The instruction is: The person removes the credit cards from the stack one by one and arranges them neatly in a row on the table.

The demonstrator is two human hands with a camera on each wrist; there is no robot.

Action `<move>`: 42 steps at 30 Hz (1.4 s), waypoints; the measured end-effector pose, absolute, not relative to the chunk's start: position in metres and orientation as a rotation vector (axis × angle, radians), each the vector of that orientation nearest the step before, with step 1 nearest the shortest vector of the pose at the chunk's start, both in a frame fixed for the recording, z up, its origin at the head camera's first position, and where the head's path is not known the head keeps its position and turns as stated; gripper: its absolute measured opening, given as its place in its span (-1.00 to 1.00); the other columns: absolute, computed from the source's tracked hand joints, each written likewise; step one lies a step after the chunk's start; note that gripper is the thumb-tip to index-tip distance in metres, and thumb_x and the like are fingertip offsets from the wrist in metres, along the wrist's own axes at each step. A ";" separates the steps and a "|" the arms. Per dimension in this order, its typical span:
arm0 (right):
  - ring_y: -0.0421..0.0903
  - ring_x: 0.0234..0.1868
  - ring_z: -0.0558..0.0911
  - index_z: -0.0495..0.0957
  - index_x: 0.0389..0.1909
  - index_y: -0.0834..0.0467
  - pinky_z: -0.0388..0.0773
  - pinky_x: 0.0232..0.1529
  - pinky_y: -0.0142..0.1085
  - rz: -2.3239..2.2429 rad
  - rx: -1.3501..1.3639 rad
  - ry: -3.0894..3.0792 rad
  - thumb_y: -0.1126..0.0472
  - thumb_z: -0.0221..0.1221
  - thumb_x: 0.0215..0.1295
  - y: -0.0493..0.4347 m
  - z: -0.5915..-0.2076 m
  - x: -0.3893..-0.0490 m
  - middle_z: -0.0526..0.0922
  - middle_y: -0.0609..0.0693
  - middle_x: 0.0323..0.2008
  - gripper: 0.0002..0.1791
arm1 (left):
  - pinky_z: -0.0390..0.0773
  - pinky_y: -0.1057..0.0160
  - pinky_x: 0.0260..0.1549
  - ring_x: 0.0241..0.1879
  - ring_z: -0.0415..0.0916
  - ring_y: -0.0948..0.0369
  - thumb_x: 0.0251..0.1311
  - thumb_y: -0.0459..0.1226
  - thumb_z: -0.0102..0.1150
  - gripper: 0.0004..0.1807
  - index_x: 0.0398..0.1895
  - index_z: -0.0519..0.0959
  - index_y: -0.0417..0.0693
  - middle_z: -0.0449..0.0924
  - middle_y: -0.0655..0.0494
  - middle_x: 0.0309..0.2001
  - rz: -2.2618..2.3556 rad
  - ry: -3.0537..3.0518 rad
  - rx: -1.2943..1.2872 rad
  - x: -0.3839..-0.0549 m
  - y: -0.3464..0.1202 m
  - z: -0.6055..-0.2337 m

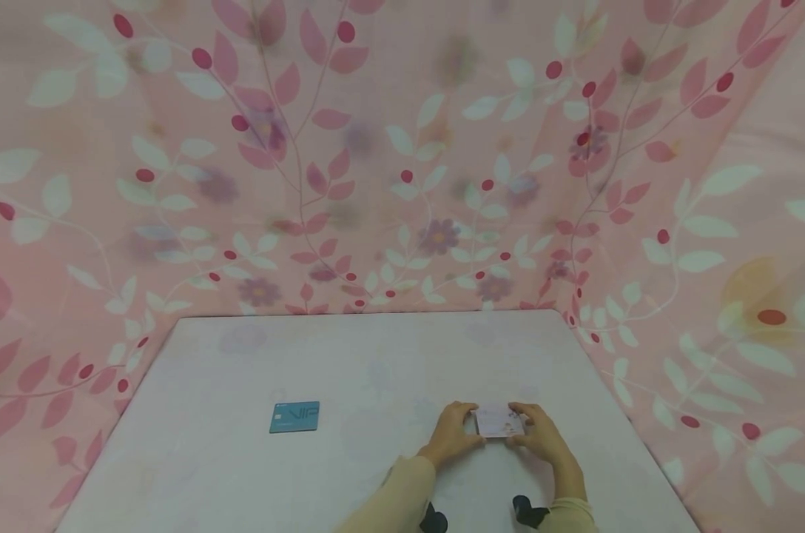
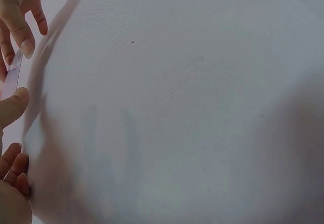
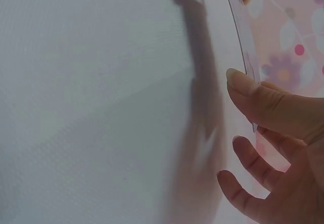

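Between my two hands is a pale card (image 1: 499, 422) with a faint floral print near its lower right. My left hand (image 1: 453, 432) pinches its left end, thumb at the near edge and fingers at the far edge. At the opposite end, my right hand (image 1: 541, 432) grips it the same way. The right wrist view catches the card (image 3: 243, 37) nearly edge-on, raised over the white surface, with the right thumb (image 3: 243, 82) against it. In the left wrist view only a sliver of the card (image 2: 12, 77) shows at the left border.
A blue card (image 1: 294, 417) marked VIP lies flat on the white table (image 1: 209, 474), left of my hands. Pink floral cloth (image 1: 402, 185) hangs behind the table and along its sides. Dark wrist-camera parts (image 1: 529, 511) sit by the sleeves.
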State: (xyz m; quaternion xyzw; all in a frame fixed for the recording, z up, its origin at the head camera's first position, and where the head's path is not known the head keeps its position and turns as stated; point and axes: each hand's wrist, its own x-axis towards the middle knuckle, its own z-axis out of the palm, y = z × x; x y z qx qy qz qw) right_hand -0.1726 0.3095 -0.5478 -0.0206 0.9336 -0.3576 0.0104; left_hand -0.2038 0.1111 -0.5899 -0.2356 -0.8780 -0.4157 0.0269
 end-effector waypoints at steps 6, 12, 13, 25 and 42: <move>0.30 0.07 0.43 0.46 0.09 0.32 0.34 0.11 0.17 -1.151 -0.056 2.907 0.39 0.43 -0.23 0.312 -0.560 -0.177 0.49 0.31 0.03 -0.29 | 0.47 0.26 -0.16 -0.21 0.43 0.15 -0.30 -0.22 0.54 -0.39 -0.06 0.57 -0.14 0.50 0.03 -0.23 -1.234 -2.788 -0.616 -0.206 0.119 -0.590; 0.33 0.07 0.43 0.46 0.10 0.30 0.33 0.10 0.19 -1.141 -0.010 2.888 0.41 0.42 -0.22 0.313 -0.566 -0.180 0.46 0.33 0.06 -0.30 | 0.46 0.26 -0.18 -0.21 0.41 0.14 -0.34 -0.18 0.57 -0.38 -0.07 0.58 -0.09 0.45 0.05 -0.24 -1.093 -2.888 -0.544 -0.206 0.123 -0.586; 0.33 0.08 0.43 0.46 0.10 0.30 0.33 0.11 0.19 -1.139 0.002 2.880 0.42 0.41 -0.22 0.313 -0.566 -0.181 0.46 0.33 0.06 -0.30 | 0.45 0.27 -0.18 -0.21 0.41 0.15 -0.34 -0.17 0.57 -0.38 -0.07 0.59 -0.09 0.45 0.05 -0.24 -1.074 -2.901 -0.539 -0.206 0.124 -0.585; 0.38 0.09 0.41 0.50 0.07 0.28 0.33 0.10 0.20 -1.116 0.087 2.810 0.46 0.41 -0.25 0.313 -0.563 -0.187 0.43 0.33 0.06 -0.31 | 0.39 0.30 -0.23 -0.26 0.32 0.20 -0.25 -0.12 0.53 -0.39 -0.03 0.58 -0.08 0.37 0.10 -0.26 -0.979 -2.983 -0.556 -0.204 0.124 -0.576; 0.39 0.06 0.41 0.48 0.09 0.29 0.36 0.07 0.20 -1.130 0.078 2.780 0.46 0.39 -0.23 0.316 -0.564 -0.186 0.41 0.35 0.07 -0.31 | 0.37 0.31 -0.23 -0.27 0.28 0.23 -0.21 -0.09 0.51 -0.38 0.00 0.58 -0.08 0.34 0.12 -0.26 -0.954 -3.017 -0.542 -0.203 0.127 -0.580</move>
